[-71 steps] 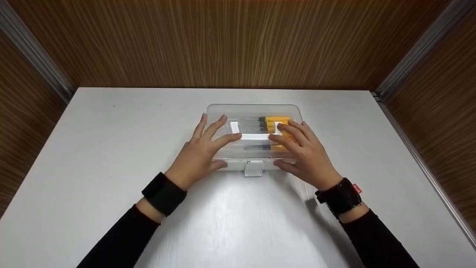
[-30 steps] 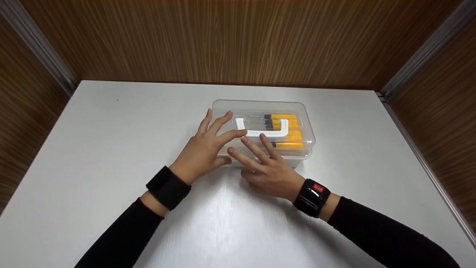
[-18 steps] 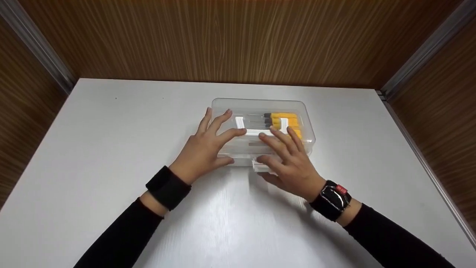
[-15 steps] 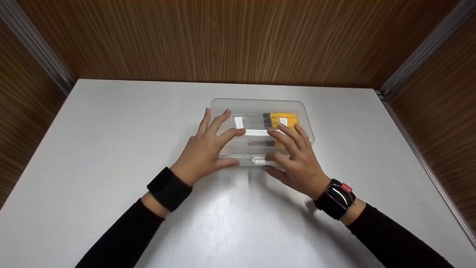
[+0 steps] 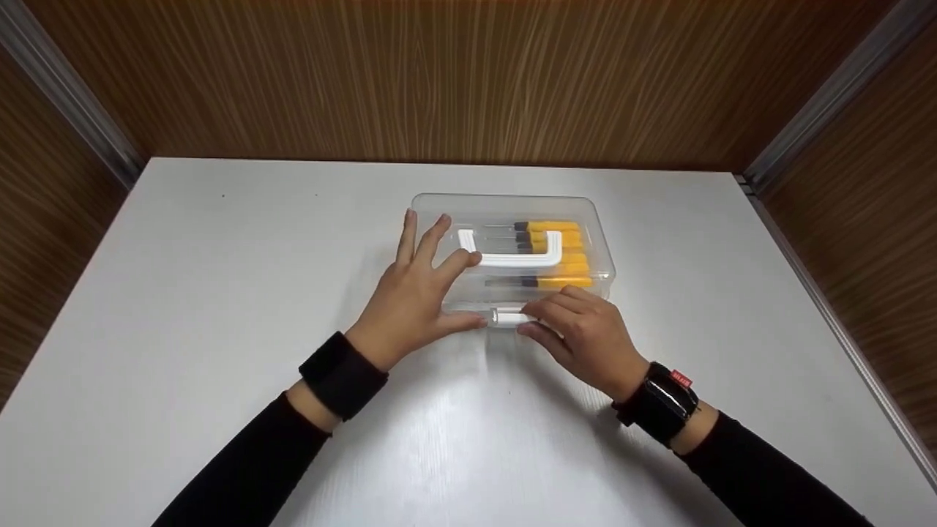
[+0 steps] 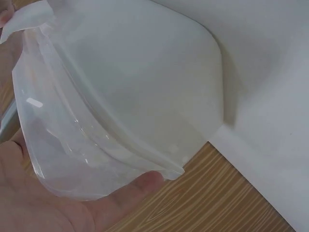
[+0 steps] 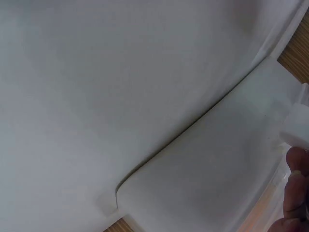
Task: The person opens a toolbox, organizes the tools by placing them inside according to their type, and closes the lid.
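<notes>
A clear plastic box (image 5: 505, 202) stands on the white table (image 5: 219, 293), with a white handle (image 5: 512, 258) on its lid and yellow-handled screwdrivers (image 5: 558, 227) inside. My left hand (image 5: 432, 289) lies flat on the left part of the lid, fingers spread, thumb at the front edge. My right hand (image 5: 534, 320) curls at the box's front and pinches the white latch (image 5: 507, 317). The left wrist view has a box corner (image 6: 145, 87) over my left palm (image 6: 58, 208). In the right wrist view the box wall (image 7: 207, 179), latch (image 7: 295, 128) and a fingertip (image 7: 295, 183) show.
Brown wood-grain walls (image 5: 468, 80) close the table in at the back and both sides, with metal strips (image 5: 812, 80) in the corners. Bare white tabletop lies left, right and in front of the box.
My right hand has slid off the lid down to the front of the box and curled onto the latch. The left hand has stayed flat on the lid.
</notes>
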